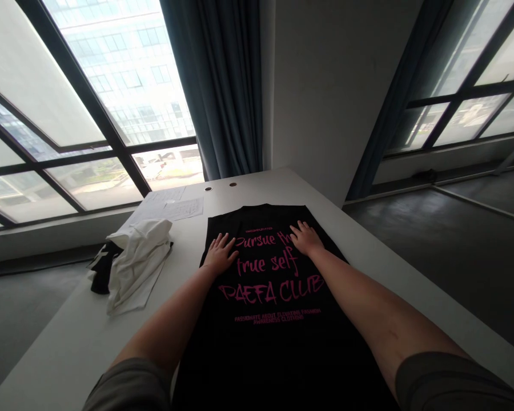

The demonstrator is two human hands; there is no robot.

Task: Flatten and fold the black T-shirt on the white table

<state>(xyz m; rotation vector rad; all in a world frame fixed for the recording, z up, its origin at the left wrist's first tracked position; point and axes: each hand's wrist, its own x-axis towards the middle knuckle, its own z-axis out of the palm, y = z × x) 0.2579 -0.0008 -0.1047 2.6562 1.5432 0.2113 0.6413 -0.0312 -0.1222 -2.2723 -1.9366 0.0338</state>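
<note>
A black T-shirt [269, 337] with pink lettering lies spread on the white table, its collar end away from me. My left hand [220, 254] rests flat on the shirt's left side, fingers apart, beside the first lines of print. On the right side, my right hand [306, 237] lies flat too, its spread fingers covering the end of the top large line. Neither hand grips the cloth. The shirt's sleeves do not show, and its lower end runs out of view toward me.
Left of the shirt, crumpled white cloth [139, 260] lies partly over a black cloth [103, 268] at the table [184, 228] edge. Paper sheets [184, 208] lie farther back. Two round holes [208, 189] pierce the far tabletop. Behind stand a blue curtain [227, 85] and a pillar [325, 85].
</note>
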